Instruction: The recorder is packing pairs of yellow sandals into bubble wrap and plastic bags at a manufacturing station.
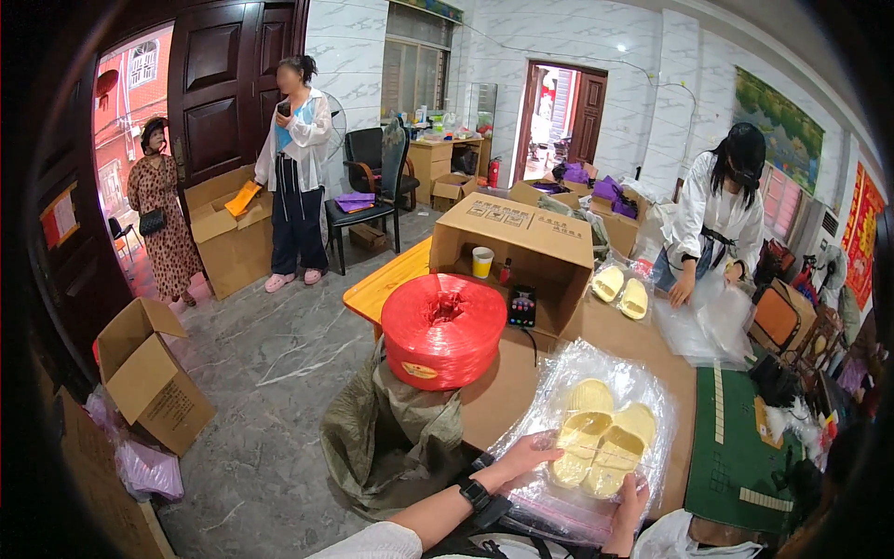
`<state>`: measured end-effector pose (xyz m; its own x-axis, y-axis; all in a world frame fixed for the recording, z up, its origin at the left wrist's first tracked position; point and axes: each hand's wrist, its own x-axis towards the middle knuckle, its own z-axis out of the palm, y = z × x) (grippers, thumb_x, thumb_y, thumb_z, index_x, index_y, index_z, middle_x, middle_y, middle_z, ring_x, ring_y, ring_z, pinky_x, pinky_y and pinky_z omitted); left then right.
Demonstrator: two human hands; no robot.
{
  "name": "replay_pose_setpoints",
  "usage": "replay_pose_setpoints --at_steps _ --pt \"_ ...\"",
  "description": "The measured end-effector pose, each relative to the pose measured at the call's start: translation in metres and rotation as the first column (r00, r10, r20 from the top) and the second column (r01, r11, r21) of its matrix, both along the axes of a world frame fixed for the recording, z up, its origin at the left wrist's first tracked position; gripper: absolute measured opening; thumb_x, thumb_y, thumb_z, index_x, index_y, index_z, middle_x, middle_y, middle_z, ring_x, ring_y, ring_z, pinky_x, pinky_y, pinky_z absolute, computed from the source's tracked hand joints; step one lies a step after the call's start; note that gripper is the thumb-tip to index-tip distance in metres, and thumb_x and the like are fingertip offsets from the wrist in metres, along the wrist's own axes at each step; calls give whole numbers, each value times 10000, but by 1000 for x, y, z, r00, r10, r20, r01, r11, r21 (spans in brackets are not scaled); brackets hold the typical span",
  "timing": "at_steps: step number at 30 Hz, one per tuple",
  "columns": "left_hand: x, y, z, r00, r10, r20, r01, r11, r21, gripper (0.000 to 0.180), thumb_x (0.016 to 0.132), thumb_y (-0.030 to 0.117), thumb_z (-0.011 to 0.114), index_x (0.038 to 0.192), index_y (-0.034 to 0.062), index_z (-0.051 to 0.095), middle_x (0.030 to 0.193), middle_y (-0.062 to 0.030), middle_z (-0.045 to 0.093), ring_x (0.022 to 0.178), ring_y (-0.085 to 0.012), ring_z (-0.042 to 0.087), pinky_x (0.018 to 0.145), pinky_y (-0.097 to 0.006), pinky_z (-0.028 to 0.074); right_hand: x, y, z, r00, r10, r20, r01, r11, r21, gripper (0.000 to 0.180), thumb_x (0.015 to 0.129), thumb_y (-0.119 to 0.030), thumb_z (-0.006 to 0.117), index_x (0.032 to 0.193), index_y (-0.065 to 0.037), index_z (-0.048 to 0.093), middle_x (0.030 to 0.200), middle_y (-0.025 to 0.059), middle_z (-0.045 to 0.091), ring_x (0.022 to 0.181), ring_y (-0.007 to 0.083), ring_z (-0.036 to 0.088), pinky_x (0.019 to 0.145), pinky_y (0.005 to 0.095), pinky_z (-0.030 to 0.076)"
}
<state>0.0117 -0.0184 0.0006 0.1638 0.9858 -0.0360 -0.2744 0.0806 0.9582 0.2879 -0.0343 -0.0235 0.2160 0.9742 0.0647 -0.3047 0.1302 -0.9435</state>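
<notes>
A pair of pale yellow slippers (pixel 599 445) lies tied together on a sheet of clear plastic bags (pixel 610 373) on the brown table (pixel 521 382). My left hand (pixel 526 456), with a black watch at the wrist, rests flat against the left side of the slippers. Fingers of my right hand (pixel 631 508) touch the slippers' near right edge. Neither hand closes around anything.
A big red spool of plastic twine (pixel 443 328) stands just beyond the slippers. Behind it is an open cardboard box (pixel 521 244) with a cup and phone. Across the table a person (pixel 717 219) handles plastic bags beside another yellow pair (pixel 622 291). Two people and boxes (pixel 149 377) are at left.
</notes>
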Motion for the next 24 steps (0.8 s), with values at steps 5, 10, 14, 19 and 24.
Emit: replay_pose_setpoints --at_steps 5,10,14,19,24 --pt "0 3 -3 1000 -21 -14 22 1000 21 573 900 202 722 1372 -42 507 1261 -105 629 1129 -153 575 983 -298 448 3 5 -8 1000 -18 1 18 1000 12 375 921 -119 642 1233 49 519 1118 113 628 982 181 603 867 311 487" --pt "0 9 -20 1000 -24 17 23 997 68 581 903 209 719 1375 -50 501 1265 -106 628 1142 -151 568 997 -299 439 1 4 -4 1000 13 27 -14 999 44 353 930 -134 647 1217 42 543 1124 108 645 971 173 632 839 300 506" --pt "0 6 -11 998 -45 32 43 997 59 567 915 169 702 1386 -57 484 1283 -107 614 1154 -150 557 1010 -299 431 2 4 -2 1000 6 22 -7 1000 24 371 920 -127 644 1226 50 536 1128 119 631 974 179 607 860 306 488" --pt "-1 4 -13 998 -25 62 22 998 54 562 916 134 696 1391 -65 472 1303 -105 599 1165 -148 550 1024 -303 423 2 5 -7 999 33 11 -34 999 37 356 920 -118 640 1217 53 545 1112 117 641 956 178 615 849 301 494" --pt "2 1 -10 1000 -17 18 17 1000 25 578 908 185 715 1377 -66 490 1297 -114 606 1156 -152 557 1008 -296 433 3 0 -6 1000 -1 -3 1 1000 24 329 929 -127 636 1199 40 549 1097 104 650 961 178 635 821 310 518"
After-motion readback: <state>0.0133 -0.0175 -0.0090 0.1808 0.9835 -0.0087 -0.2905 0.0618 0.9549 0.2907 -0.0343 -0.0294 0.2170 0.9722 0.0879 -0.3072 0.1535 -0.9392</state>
